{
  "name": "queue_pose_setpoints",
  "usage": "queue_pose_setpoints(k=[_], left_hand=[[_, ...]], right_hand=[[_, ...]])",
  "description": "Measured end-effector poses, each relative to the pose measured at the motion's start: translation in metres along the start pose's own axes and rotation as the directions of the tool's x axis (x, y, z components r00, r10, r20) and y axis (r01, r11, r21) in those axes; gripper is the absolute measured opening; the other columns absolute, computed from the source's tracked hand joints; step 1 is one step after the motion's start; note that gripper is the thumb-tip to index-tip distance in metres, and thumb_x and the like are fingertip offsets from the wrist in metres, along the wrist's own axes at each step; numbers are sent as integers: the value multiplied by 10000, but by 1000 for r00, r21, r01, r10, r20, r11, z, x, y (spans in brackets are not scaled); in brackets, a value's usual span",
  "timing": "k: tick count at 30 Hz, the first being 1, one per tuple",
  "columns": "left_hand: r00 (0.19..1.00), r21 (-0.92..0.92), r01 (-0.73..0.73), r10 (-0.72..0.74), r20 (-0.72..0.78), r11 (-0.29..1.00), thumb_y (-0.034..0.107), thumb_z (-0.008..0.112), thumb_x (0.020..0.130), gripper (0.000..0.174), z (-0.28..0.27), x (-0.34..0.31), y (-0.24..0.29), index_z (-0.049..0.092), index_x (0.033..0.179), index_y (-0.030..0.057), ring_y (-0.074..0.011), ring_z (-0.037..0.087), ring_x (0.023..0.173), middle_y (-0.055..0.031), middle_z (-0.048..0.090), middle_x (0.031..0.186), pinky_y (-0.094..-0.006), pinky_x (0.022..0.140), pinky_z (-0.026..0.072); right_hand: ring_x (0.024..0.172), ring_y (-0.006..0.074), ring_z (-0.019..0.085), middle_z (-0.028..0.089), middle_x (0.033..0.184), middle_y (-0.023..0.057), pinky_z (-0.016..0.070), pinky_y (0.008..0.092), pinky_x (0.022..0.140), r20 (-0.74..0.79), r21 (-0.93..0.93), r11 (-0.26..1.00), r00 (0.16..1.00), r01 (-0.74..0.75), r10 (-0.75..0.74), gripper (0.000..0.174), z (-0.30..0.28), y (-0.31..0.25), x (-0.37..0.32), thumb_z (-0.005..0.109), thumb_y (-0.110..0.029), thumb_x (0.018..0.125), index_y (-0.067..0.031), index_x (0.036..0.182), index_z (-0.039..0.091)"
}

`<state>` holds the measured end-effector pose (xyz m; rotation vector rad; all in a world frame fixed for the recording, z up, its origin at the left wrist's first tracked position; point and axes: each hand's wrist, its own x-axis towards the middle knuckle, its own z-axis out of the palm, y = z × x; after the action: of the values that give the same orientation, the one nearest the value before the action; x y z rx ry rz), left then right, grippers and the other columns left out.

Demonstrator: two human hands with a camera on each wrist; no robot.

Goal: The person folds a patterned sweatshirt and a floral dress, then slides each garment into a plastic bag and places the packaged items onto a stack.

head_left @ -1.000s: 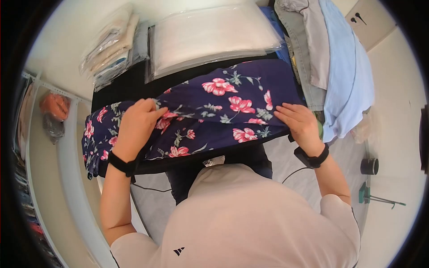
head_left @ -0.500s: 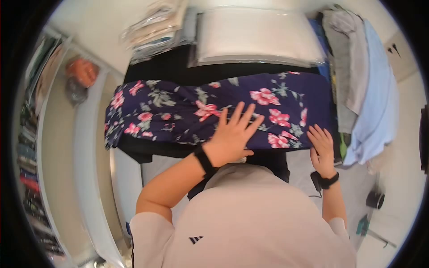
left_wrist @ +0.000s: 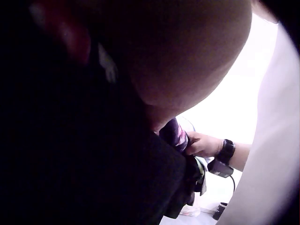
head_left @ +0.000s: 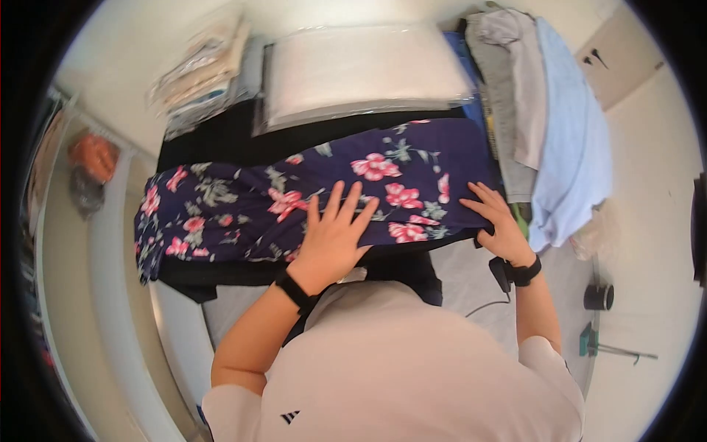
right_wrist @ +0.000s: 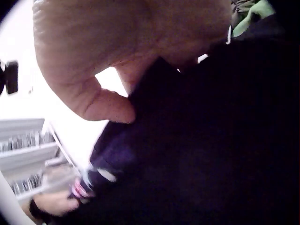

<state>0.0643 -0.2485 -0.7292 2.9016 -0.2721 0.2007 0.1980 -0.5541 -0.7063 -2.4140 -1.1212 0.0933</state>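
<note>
A navy garment with pink flowers and grey-green leaves lies lengthwise in a long folded strip across a black-covered table. Its left end is bunched and narrower, while the right part is wider and smoother. My left hand rests on the middle of it near the front edge, fingers straight and spread, palm down. At the garment's right end my right hand touches the cloth with extended fingers, its thumb by the front edge. In the right wrist view the thumb lies against the dark cloth. The left wrist view is mostly dark.
Behind the garment sit a stack of clear plastic bags and a pile of bagged clothes. Light blue and grey clothes lie at the right. A white shelf stands at left; a black cup-like object is at right.
My left hand let go of a pinched fold at the garment's left part and moved right, flattening onto the middle. The raised fold now lies flat. My right hand stays at the right end.
</note>
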Motion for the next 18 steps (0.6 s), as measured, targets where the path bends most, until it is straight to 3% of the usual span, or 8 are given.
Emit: queue_pose_setpoints(k=[1, 2, 4, 5, 8, 10, 13, 18], left_hand=[[1000, -5, 6, -6, 25, 1000, 293, 732, 735, 767, -3, 0, 1, 386, 1406, 160, -377, 243, 1369, -164, 292, 1476, -624, 1045, 208], [999, -21, 16, -15, 50, 1000, 274, 724, 748, 753, -5, 0, 1, 381, 1410, 167, -377, 232, 1375, -162, 280, 1484, -624, 1049, 204], [998, -40, 20, -18, 54, 999, 260, 719, 759, 743, -6, 0, 2, 378, 1413, 171, -378, 221, 1381, -161, 269, 1491, -627, 1053, 196], [998, -36, 24, -22, 56, 999, 256, 716, 767, 737, -6, 0, 2, 376, 1415, 171, -377, 213, 1386, -160, 259, 1497, -630, 1056, 190], [999, -19, 22, -21, 43, 1000, 264, 719, 764, 742, -4, 0, 3, 376, 1415, 169, -378, 207, 1389, -161, 259, 1497, -632, 1057, 186], [999, -13, 8, -8, 43, 1000, 266, 721, 764, 745, -3, 0, 2, 375, 1416, 167, -379, 205, 1390, -164, 260, 1497, -632, 1057, 184], [999, -6, 12, -12, 38, 1000, 274, 729, 755, 758, -3, 0, 2, 374, 1417, 167, -381, 208, 1389, -165, 262, 1496, -633, 1057, 183], [998, -46, 26, -24, 54, 999, 275, 708, 774, 761, -4, -1, 3, 345, 1433, 160, -382, 185, 1396, -171, 235, 1505, -629, 1063, 167]], right_hand=[[1351, 312, 342, 411, 1426, 147, 231, 405, 1126, 5, 220, 973, 998, -64, 64, 663, -9, 1, -2, 475, 9, 598, -96, 1246, 569], [1250, 279, 472, 531, 1310, 141, 339, 354, 1054, -139, 303, 946, 977, -116, 164, 533, -13, 0, -3, 487, -7, 676, -61, 1195, 598], [1101, 220, 552, 604, 1163, 105, 413, 304, 952, -187, 476, 739, 766, -477, 615, 377, -11, 23, -9, 491, -89, 806, 7, 1156, 592], [892, 132, 567, 622, 969, 37, 447, 270, 817, -182, 598, 630, 681, -496, 710, 334, -10, 31, -9, 540, -254, 909, 24, 1079, 612], [834, 96, 538, 594, 912, 20, 442, 249, 778, 107, 635, 467, 669, -615, 736, 395, -14, 33, -1, 563, -352, 918, 16, 1049, 623], [791, 81, 505, 558, 861, 1, 438, 232, 743, 122, 597, 501, 689, -626, 714, 460, -23, 21, 11, 576, -413, 913, 19, 1066, 615], [906, 144, 609, 636, 1040, 90, 481, 263, 826, 433, 708, 231, 669, -667, 604, 483, -25, 32, 29, 625, -350, 894, 57, 1147, 567], [1014, 224, 625, 630, 1122, 147, 485, 325, 920, 584, 735, -27, 612, -678, 533, 469, -25, 44, 69, 692, -253, 843, 31, 1186, 547]])
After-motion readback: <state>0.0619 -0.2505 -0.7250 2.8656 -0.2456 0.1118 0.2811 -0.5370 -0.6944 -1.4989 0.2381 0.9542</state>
